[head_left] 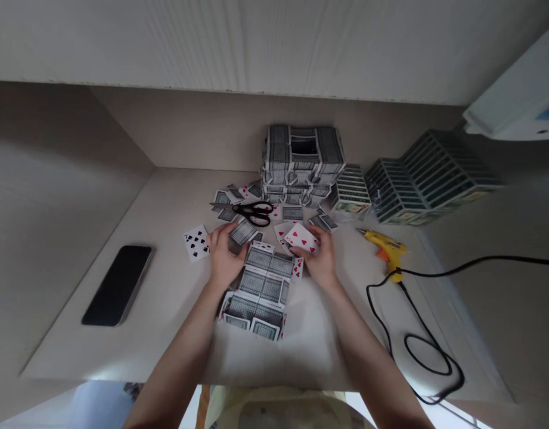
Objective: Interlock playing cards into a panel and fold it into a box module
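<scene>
My right hand is closed on a playing card, a face-up heart card, with the thumb at its near edge. More red cards lie under and beside it. My left hand curls around a face-down playing card, fingertips at its far left corner and thumb near its lower edge. Between my hands stands a low structure of joined playing cards, grey-green backs outward, with an open box-like section at the near end. A seven of spades lies face up left of my left hand.
Black-handled scissors lie on loose cards. Behind them stands a larger card structure. At right are slatted card stacks and a yellow glue gun with a looping black cord. A phone lies left. A shelf edge overhangs.
</scene>
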Available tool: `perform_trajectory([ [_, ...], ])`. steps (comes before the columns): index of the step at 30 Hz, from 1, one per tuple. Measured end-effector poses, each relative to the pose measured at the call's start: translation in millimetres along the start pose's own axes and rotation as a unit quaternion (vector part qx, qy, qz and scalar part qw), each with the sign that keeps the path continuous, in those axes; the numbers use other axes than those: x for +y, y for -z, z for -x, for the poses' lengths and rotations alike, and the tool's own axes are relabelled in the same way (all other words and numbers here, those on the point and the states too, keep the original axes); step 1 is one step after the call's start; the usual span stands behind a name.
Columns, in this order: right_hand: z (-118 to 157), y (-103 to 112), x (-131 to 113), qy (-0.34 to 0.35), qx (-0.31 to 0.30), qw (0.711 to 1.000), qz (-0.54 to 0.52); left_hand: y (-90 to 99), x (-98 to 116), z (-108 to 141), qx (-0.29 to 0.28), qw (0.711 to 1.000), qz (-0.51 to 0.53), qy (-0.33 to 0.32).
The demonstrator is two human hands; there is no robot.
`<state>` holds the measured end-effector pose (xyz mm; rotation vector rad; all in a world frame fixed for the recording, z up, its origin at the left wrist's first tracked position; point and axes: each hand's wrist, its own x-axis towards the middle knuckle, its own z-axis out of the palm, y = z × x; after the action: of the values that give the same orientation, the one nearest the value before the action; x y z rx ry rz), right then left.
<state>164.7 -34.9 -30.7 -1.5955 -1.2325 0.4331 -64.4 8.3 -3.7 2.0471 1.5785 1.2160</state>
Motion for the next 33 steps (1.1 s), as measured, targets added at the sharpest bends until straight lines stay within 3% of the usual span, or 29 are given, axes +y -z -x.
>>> perform_trajectory([
  [5,-4.4,-1.3,3.3,-0.110,-0.035,0.983,-0.144,-7.4,7.1,6.7,-0.074,0.994,0.085,0.009],
  [9,-9.8,1.0,-5.1,-0.160,-0.053,0.962,-0.214,-15.6,9.2,9.6,-0.095,0.985,0.144,0.017],
  [13,-18.7,4.7,-14.7,-0.218,-0.108,0.936,-0.255,-25.9,8.0,2.9,-0.135,0.941,0.298,0.086],
  [16,-28.2,4.9,-17.5,-0.217,-0.154,0.935,-0.233,-30.7,7.7,-9.3,-0.190,0.894,0.386,0.126],
  [19,-37.5,-0.5,-17.4,-0.220,-0.138,0.931,-0.256,-31.0,4.8,-23.8,-0.260,0.859,0.416,0.148],
  [23,-42.2,-8.6,-15.4,-0.221,-0.093,0.928,-0.285,-29.7,-3.8,-36.7,-0.270,0.845,0.432,0.165],
  [28,-38.4,-7.0,-10.1,-0.202,-0.121,0.933,-0.274,-30.5,-7.0,-37.3,-0.280,0.834,0.454,0.141],
  [33,-38.4,-8.5,-6.9,-0.188,-0.123,0.935,-0.272,-29.8,-0.8,-35.7,-0.280,0.847,0.440,0.101],
])
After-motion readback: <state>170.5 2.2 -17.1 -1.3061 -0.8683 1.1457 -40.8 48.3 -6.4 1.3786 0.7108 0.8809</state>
